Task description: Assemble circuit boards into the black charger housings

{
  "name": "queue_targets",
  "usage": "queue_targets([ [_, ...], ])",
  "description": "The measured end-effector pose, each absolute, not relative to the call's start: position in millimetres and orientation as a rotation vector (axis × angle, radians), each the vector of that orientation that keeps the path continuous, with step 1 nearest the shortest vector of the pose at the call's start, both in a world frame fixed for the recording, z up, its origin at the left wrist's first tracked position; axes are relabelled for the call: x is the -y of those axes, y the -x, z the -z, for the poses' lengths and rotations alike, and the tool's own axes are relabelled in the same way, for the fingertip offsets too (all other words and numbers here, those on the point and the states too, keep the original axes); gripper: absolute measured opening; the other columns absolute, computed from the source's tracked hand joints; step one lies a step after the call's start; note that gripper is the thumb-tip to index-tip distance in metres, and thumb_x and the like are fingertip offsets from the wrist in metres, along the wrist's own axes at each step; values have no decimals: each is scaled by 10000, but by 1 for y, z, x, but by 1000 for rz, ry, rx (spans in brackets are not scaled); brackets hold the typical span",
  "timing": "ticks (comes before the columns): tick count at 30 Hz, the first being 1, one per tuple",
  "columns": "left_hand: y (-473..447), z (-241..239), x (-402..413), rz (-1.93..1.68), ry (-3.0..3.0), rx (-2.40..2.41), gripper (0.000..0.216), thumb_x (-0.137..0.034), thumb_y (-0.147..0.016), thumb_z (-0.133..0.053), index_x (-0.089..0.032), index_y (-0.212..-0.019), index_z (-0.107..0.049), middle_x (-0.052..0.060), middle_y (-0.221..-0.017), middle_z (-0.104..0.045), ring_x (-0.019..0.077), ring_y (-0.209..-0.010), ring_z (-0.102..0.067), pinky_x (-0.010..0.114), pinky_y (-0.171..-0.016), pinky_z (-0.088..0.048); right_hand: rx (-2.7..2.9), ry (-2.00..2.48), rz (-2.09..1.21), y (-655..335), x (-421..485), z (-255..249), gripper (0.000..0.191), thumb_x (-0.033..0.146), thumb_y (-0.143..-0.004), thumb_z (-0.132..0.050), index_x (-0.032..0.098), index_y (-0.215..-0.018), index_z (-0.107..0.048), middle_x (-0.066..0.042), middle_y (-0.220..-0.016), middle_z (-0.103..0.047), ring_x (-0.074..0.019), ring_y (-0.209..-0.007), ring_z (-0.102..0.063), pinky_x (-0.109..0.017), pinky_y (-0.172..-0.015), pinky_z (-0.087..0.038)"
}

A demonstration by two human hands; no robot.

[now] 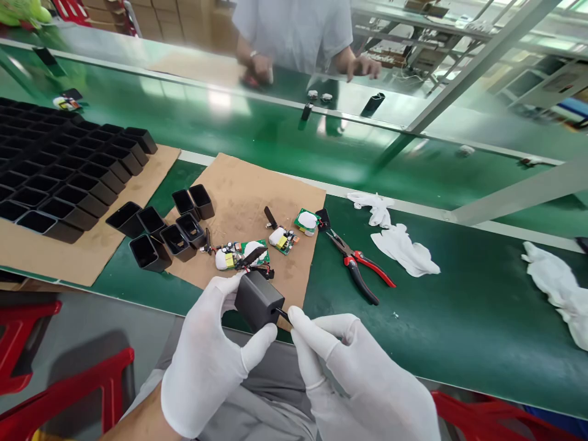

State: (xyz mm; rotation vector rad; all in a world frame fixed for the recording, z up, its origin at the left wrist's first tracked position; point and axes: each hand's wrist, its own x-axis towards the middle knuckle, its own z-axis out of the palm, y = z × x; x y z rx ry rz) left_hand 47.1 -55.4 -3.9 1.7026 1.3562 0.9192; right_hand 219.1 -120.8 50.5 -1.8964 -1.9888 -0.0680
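Observation:
My left hand, in a white glove, is closed around a black box-shaped plastic housing just over the table's front edge. My right hand, also gloved, pinches a thin black cable that enters a hole in the housing's near end. Just beyond the housing, a circuit board with white and yellow parts lies on a cardboard sheet. Two smaller boards, one with yellow parts and one green and white, rest farther right on that sheet.
Long-nose pliers with red and black handles lie right of the cardboard. Several black housings stand to the left, beside a large array. White gloves lie at right. Across the bench, a person works behind a metal frame.

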Motion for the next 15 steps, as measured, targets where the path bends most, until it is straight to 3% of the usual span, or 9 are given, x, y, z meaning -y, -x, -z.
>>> queue_targets([
  [3,-49,10,57,-983,-1794,-1393,441,-261,-851,-757,-223,-1266,-613,17,-1036,-676,204,-943,-722,350,-889,-621,2003,1971,181,-214,121,-46,326,222,-1086,-458,288,-1240,-737,53,-832,-753,-78,-471,-631,-255,-417,-377],
  [5,-51,13,58,-1027,-1876,-1435,463,-253,-861,-755,-216,-1297,-603,24,-1043,-660,207,-947,-721,343,-878,-620,1942,2019,169,-210,120,-42,323,235,-1059,-485,251,-1256,-741,30,-842,-770,-103,-480,-654,-262,-418,-402],
  [8,-51,16,59,-1102,-2035,-1512,487,-250,-875,-735,-186,-1334,-586,48,-1073,-660,219,-971,-724,328,-860,-620,1807,2052,-175,-208,114,-35,441,237,-1009,-516,209,-1418,-677,0,-939,-824,-154,-634,-763,-251,-563,-546],
  [10,-49,18,58,-1147,-2150,-1545,495,-247,-878,-721,-162,-1343,-576,73,-1104,-670,235,-995,-727,323,-838,-621,1735,2008,-514,-208,108,-30,503,211,-992,-482,212,-1464,-655,13,-867,-820,-158,-661,-767,-247,-637,-581],
  [12,-47,19,57,-1174,-2235,-1563,497,-238,-869,-713,-154,-1338,-572,88,-1114,-678,248,-999,-729,322,-809,-620,1659,1918,-792,-208,101,-26,495,196,-990,-442,220,-1416,-692,28,-756,-780,-147,-624,-727,-234,-654,-575],
  [15,-44,17,55,-1154,-2283,-1589,510,-217,-836,-714,-179,-1322,-565,87,-1109,-679,265,-989,-733,335,-793,-616,1551,1820,-951,-204,94,-19,374,231,-1018,-427,229,-1169,-769,28,-714,-750,-130,-589,-660,-217,-633,-534],
])
